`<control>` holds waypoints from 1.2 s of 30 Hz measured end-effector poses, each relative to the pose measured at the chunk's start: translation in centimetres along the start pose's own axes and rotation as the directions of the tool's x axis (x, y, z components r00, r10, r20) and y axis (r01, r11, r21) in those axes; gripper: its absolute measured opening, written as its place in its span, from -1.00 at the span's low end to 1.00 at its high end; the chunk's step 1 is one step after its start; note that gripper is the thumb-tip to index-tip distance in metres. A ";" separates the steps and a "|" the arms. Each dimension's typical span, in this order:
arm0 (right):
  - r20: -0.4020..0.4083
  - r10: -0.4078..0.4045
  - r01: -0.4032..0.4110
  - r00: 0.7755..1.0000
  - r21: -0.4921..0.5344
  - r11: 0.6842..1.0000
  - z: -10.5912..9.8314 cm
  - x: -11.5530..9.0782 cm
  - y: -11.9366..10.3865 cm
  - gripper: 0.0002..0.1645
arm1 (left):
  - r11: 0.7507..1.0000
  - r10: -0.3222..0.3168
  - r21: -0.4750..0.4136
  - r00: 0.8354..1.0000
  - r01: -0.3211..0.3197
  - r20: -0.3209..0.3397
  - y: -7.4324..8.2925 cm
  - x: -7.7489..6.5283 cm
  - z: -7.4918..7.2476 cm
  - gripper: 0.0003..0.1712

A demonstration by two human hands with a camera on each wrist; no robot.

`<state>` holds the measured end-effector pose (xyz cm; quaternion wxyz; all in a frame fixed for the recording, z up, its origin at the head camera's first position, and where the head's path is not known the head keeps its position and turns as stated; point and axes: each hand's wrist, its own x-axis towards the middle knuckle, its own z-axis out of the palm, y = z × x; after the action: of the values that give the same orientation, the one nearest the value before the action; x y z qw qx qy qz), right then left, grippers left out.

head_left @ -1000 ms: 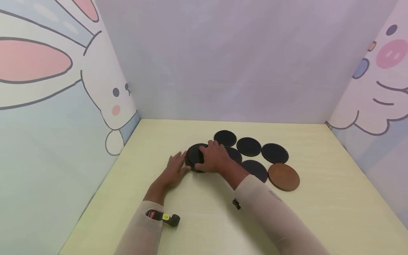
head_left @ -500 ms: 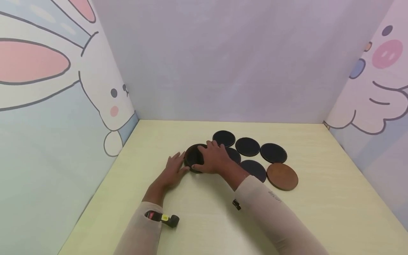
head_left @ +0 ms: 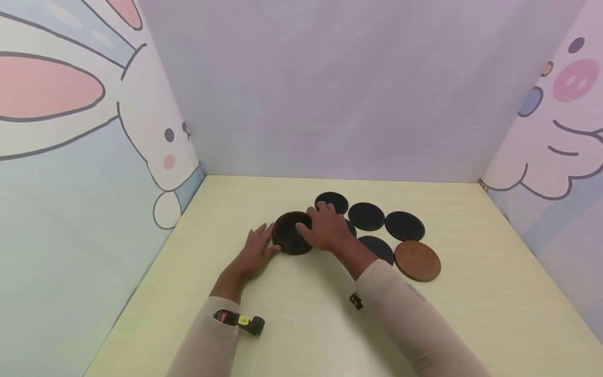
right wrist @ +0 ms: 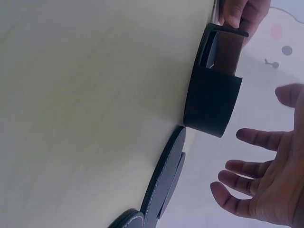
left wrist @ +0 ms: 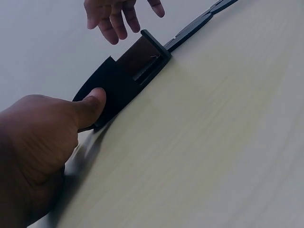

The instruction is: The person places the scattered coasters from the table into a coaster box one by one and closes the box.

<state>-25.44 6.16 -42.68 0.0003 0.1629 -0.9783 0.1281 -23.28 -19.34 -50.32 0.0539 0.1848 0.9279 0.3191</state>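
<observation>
A round dark coaster holder [head_left: 286, 251] with a brown inside stands on the table; a notch in its wall [left wrist: 116, 92] shows a dark coaster [right wrist: 213, 50] lying low inside. My left hand [head_left: 256, 252] holds the holder's left side, thumb on the outer wall and fingers partly hidden behind. My right hand [head_left: 328, 228] hovers at the holder's right rim, fingers spread and holding nothing. To the right lie several black round coasters [head_left: 366, 216], stitched along the edge, and a brown coaster [head_left: 417, 261]. One black coaster [head_left: 352, 229] is partly hidden by the right hand.
The pale wooden table [head_left: 292, 324] ends at a plain lilac back wall [head_left: 330, 94]. Side panels with a cartoon rabbit [head_left: 155, 125] and a pink-nosed figure [head_left: 565, 120] flank it. A strapped camera [head_left: 254, 325] sits on the left wrist.
A black coaster held by my right hand at the holder's top has gone down inside. The right hand has let go and shifted a little right. The left hand stays in place.
</observation>
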 end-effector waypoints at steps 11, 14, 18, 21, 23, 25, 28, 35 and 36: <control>0.096 0.192 -0.201 0.977 0.102 0.974 -0.5 0.7 2.4 -0.32 | 1.000 0.025 0.008 1.000 -0.025 -0.010 0.0 0.3 0.0 -0.11; 0.123 0.220 -0.231 0.968 0.093 0.968 -0.5 0.8 3.0 -0.31 | 1.000 0.012 0.007 1.000 -0.012 -0.004 -0.1 0.3 0.0 -0.11; 0.153 0.235 -0.248 0.960 0.075 0.966 -0.5 0.7 3.5 -0.30 | 1.000 -0.009 0.009 1.000 0.009 0.014 -0.1 0.4 0.0 -0.10; 0.172 0.236 -0.250 0.956 0.070 0.966 -0.5 0.6 3.6 -0.33 | 1.000 -0.016 0.006 1.000 0.016 0.020 -0.1 0.4 0.0 -0.10; 0.187 0.233 -0.248 0.954 0.058 0.967 -0.5 0.5 3.6 -0.33 | 1.000 -0.014 0.001 1.000 0.014 0.019 -0.1 0.4 0.0 -0.11; 0.202 0.232 -0.244 0.952 0.035 0.969 -0.5 0.4 3.7 -0.30 | 1.000 -0.016 -0.007 1.000 0.016 0.021 -0.2 0.4 0.0 -0.11; 0.220 0.225 -0.230 0.949 -0.003 0.973 -0.3 0.2 3.8 -0.20 | 1.000 -0.014 -0.014 1.000 0.014 0.017 -0.1 0.3 0.0 -0.11; 0.231 0.178 -0.179 0.956 -0.016 0.984 0.1 -0.3 4.3 -0.01 | 1.000 -0.015 -0.007 1.000 0.015 0.013 -0.1 0.3 0.1 -0.11; 0.235 0.172 -0.173 0.957 -0.016 0.985 0.1 -0.4 4.3 0.01 | 1.000 -0.018 -0.006 1.000 0.018 0.013 -0.1 0.3 0.1 -0.11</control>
<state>-26.47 10.18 -43.85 -0.1273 0.0909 -0.9816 0.1098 -23.54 -19.27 -50.44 0.0634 0.1785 0.9282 0.3204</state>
